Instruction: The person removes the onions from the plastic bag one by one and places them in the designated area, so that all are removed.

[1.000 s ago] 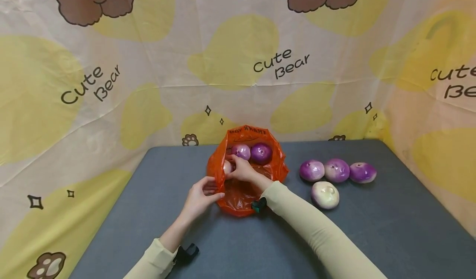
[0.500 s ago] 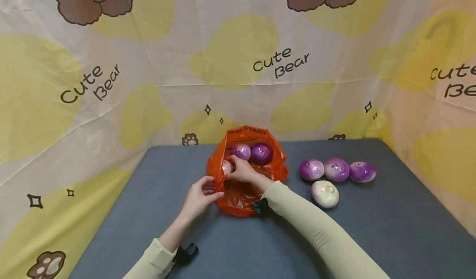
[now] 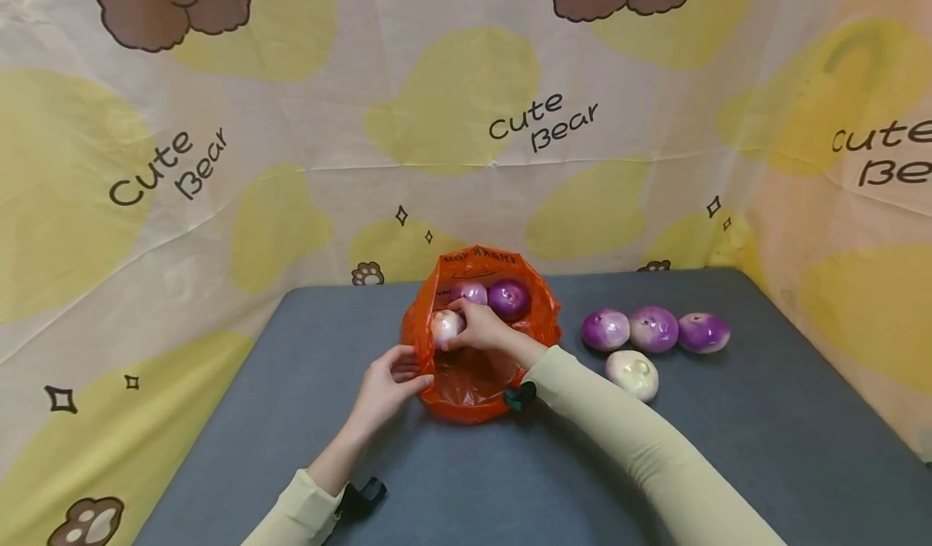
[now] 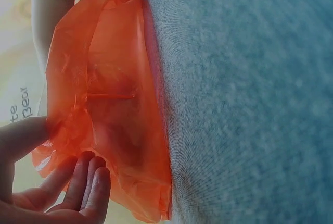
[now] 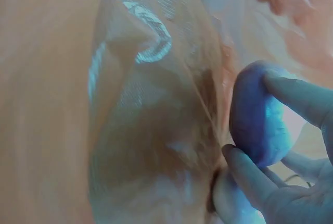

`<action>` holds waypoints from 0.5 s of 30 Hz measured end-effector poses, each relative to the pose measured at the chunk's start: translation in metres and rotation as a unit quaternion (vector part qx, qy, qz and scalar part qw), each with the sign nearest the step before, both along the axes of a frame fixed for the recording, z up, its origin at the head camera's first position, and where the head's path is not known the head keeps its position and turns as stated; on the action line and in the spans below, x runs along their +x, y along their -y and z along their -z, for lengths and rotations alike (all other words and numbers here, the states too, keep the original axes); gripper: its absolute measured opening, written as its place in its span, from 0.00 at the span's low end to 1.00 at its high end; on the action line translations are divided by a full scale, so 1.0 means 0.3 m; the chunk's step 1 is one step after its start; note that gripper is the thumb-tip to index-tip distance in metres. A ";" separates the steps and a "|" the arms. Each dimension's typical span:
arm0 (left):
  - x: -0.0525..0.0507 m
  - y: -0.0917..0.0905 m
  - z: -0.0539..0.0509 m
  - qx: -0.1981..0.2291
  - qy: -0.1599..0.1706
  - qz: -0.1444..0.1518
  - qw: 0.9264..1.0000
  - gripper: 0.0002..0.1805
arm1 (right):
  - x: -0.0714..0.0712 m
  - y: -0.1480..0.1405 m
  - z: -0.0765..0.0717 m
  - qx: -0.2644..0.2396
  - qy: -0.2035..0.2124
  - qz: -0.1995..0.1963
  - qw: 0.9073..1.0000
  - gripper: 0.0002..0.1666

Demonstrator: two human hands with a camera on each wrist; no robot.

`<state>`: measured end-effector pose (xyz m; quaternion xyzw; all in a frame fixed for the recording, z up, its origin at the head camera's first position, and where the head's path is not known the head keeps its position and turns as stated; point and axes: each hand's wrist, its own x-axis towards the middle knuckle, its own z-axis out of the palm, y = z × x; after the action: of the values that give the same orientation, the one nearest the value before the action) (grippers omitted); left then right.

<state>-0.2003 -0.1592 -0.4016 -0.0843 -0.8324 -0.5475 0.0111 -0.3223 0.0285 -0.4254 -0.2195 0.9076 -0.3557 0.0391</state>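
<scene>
An onion [image 3: 443, 329] is grasped by the right hand [image 3: 484, 328] inside an orange bag [image 3: 473, 411] pinched by the left hand [image 3: 384, 386].

The bag [image 3: 466, 413] is orange with dark lettering; inside and right of it, round vegetables [image 3: 654, 330] are purple and white; below it, a blue-grey surface [image 3: 451, 485]; behind it, a cream backdrop [image 3: 429, 133] with yellow blotches.
</scene>
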 end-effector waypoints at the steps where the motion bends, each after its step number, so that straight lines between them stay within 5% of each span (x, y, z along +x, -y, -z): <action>1: -0.006 0.003 0.011 0.002 0.001 -0.001 1.000 0.22 | 0.002 -0.008 -0.007 0.003 0.006 0.002 1.000 0.43; 7: -0.048 0.028 0.087 0.007 0.001 -0.003 1.000 0.23 | 0.019 -0.060 -0.047 0.018 0.039 0.026 0.999 0.44; 15: -0.066 0.039 0.104 0.001 -0.015 0.003 1.000 0.23 | 0.050 -0.143 -0.100 -0.002 0.040 0.035 0.999 0.45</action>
<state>-0.2201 -0.1709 -0.4328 -0.0950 -0.8313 -0.5472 0.0219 -0.3072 0.0716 -0.3955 -0.1728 0.9117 -0.3675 0.0624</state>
